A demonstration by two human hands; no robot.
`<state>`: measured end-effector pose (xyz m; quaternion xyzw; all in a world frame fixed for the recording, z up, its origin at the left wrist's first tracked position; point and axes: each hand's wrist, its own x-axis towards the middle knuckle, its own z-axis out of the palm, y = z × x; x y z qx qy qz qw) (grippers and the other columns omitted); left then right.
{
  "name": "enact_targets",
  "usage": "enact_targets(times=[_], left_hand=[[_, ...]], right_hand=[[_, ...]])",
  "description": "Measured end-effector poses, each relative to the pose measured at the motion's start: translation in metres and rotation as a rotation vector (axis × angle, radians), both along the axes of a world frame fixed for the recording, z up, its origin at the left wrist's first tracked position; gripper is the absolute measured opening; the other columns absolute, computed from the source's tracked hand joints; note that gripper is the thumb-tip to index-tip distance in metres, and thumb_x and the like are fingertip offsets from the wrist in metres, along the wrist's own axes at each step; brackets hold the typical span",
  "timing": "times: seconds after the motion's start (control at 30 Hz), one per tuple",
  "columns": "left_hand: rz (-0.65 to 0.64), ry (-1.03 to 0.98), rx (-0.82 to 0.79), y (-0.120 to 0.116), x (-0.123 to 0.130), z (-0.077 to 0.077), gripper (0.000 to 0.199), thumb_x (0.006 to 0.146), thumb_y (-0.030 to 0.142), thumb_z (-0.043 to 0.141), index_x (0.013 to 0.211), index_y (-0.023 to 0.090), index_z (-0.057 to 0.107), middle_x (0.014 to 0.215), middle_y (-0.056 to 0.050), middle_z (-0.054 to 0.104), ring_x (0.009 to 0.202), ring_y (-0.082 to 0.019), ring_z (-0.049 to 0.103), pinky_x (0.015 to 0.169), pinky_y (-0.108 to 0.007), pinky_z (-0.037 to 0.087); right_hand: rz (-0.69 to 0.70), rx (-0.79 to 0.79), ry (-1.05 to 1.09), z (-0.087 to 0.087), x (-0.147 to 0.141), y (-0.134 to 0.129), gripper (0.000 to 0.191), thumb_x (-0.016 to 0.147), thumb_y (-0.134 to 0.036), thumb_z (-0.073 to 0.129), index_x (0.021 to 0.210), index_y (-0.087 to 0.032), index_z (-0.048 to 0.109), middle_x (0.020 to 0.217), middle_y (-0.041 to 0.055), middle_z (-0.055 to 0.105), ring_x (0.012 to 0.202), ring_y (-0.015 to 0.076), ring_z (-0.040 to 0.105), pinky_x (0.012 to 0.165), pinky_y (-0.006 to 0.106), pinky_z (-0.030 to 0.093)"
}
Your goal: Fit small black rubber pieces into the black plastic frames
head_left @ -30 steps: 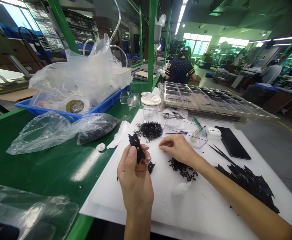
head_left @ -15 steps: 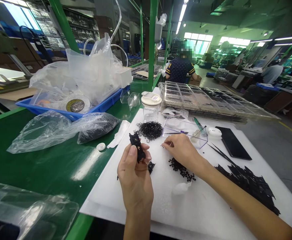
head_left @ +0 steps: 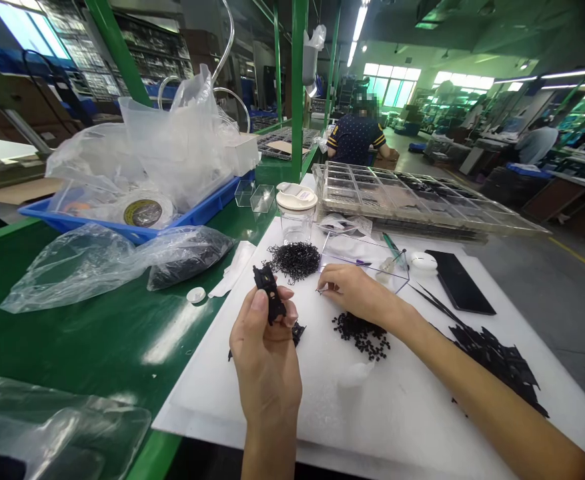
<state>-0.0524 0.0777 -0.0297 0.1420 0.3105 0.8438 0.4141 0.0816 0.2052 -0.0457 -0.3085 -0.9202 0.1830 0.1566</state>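
Observation:
My left hand (head_left: 267, 360) is closed around a black plastic part (head_left: 270, 297), held upright above the white board (head_left: 332, 413). My right hand (head_left: 347, 290) pinches a tiny dark piece (head_left: 320, 291) between thumb and fingertips; its exact kind is too small to make out. Behind the hands lies a heap of thin black bent pieces (head_left: 297, 261). Just below my right hand is a scatter of small black pieces (head_left: 365, 337). Another black part (head_left: 298, 333) lies on the board, half hidden behind my left hand.
A lidded cup (head_left: 296, 210), a clear box (head_left: 367, 263), tweezers (head_left: 439, 303), a black phone-like slab (head_left: 461, 281) and a pile of black parts (head_left: 502, 367) surround the work spot. A compartment tray (head_left: 422, 200) stands behind; a blue bin (head_left: 97, 232) with plastic bags is left. A person (head_left: 356, 137) sits ahead.
The whole view has shifted slightly, so things appear a little further left. Both hands keep their grips, with the tiny piece still in the right fingertips.

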Motion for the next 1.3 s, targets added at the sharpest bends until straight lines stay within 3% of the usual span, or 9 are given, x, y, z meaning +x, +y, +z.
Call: enact_targets(times=[0.33, 0.6, 1.07, 1.3], left_hand=[[-0.017, 0.007, -0.004, 0.0031, 0.0016, 0.0030, 0.018, 0.080, 0.032, 0.083, 0.086, 0.016, 0.079, 0.078, -0.002, 0.070, 0.060, -0.007, 0.057, 0.057, -0.015, 0.051], [-0.021, 0.013, -0.023, 0.0035, 0.0014, 0.0020, 0.022, 0.076, 0.034, 0.086, 0.085, 0.015, 0.079, 0.077, -0.002, 0.070, 0.059, -0.007, 0.057, 0.056, -0.016, 0.050], [-0.046, 0.036, -0.042, 0.0042, 0.0009, 0.0014, 0.022, 0.077, 0.035, 0.085, 0.087, 0.016, 0.079, 0.078, 0.000, 0.071, 0.059, -0.006, 0.056, 0.058, -0.015, 0.050], [-0.139, 0.099, -0.057, 0.0020, 0.0033, -0.0001, 0.022, 0.086, 0.037, 0.080, 0.091, 0.016, 0.080, 0.088, -0.004, 0.078, 0.077, -0.012, 0.070, 0.072, -0.018, 0.057]], right_hand=[[0.047, 0.030, -0.027, 0.0001, 0.0047, 0.0052, 0.013, 0.093, -0.005, 0.064, 0.091, -0.015, 0.072, 0.106, 0.0075, 0.070, 0.087, 0.0174, 0.066, 0.081, 0.030, 0.050], [0.017, 0.063, -0.035, 0.0009, 0.0060, 0.0016, 0.016, 0.092, -0.002, 0.059, 0.086, -0.015, 0.068, 0.099, 0.0074, 0.069, 0.083, 0.0173, 0.063, 0.076, 0.029, 0.046], [0.005, 0.040, 0.042, -0.0012, 0.0004, 0.0018, 0.012, 0.088, -0.004, 0.066, 0.084, -0.014, 0.072, 0.090, 0.0055, 0.070, 0.078, 0.0161, 0.062, 0.073, 0.027, 0.046], [-0.002, 0.036, 0.078, -0.0027, -0.0008, 0.0021, 0.014, 0.084, -0.002, 0.066, 0.080, -0.014, 0.072, 0.088, 0.0054, 0.071, 0.076, 0.0154, 0.063, 0.071, 0.026, 0.047]])
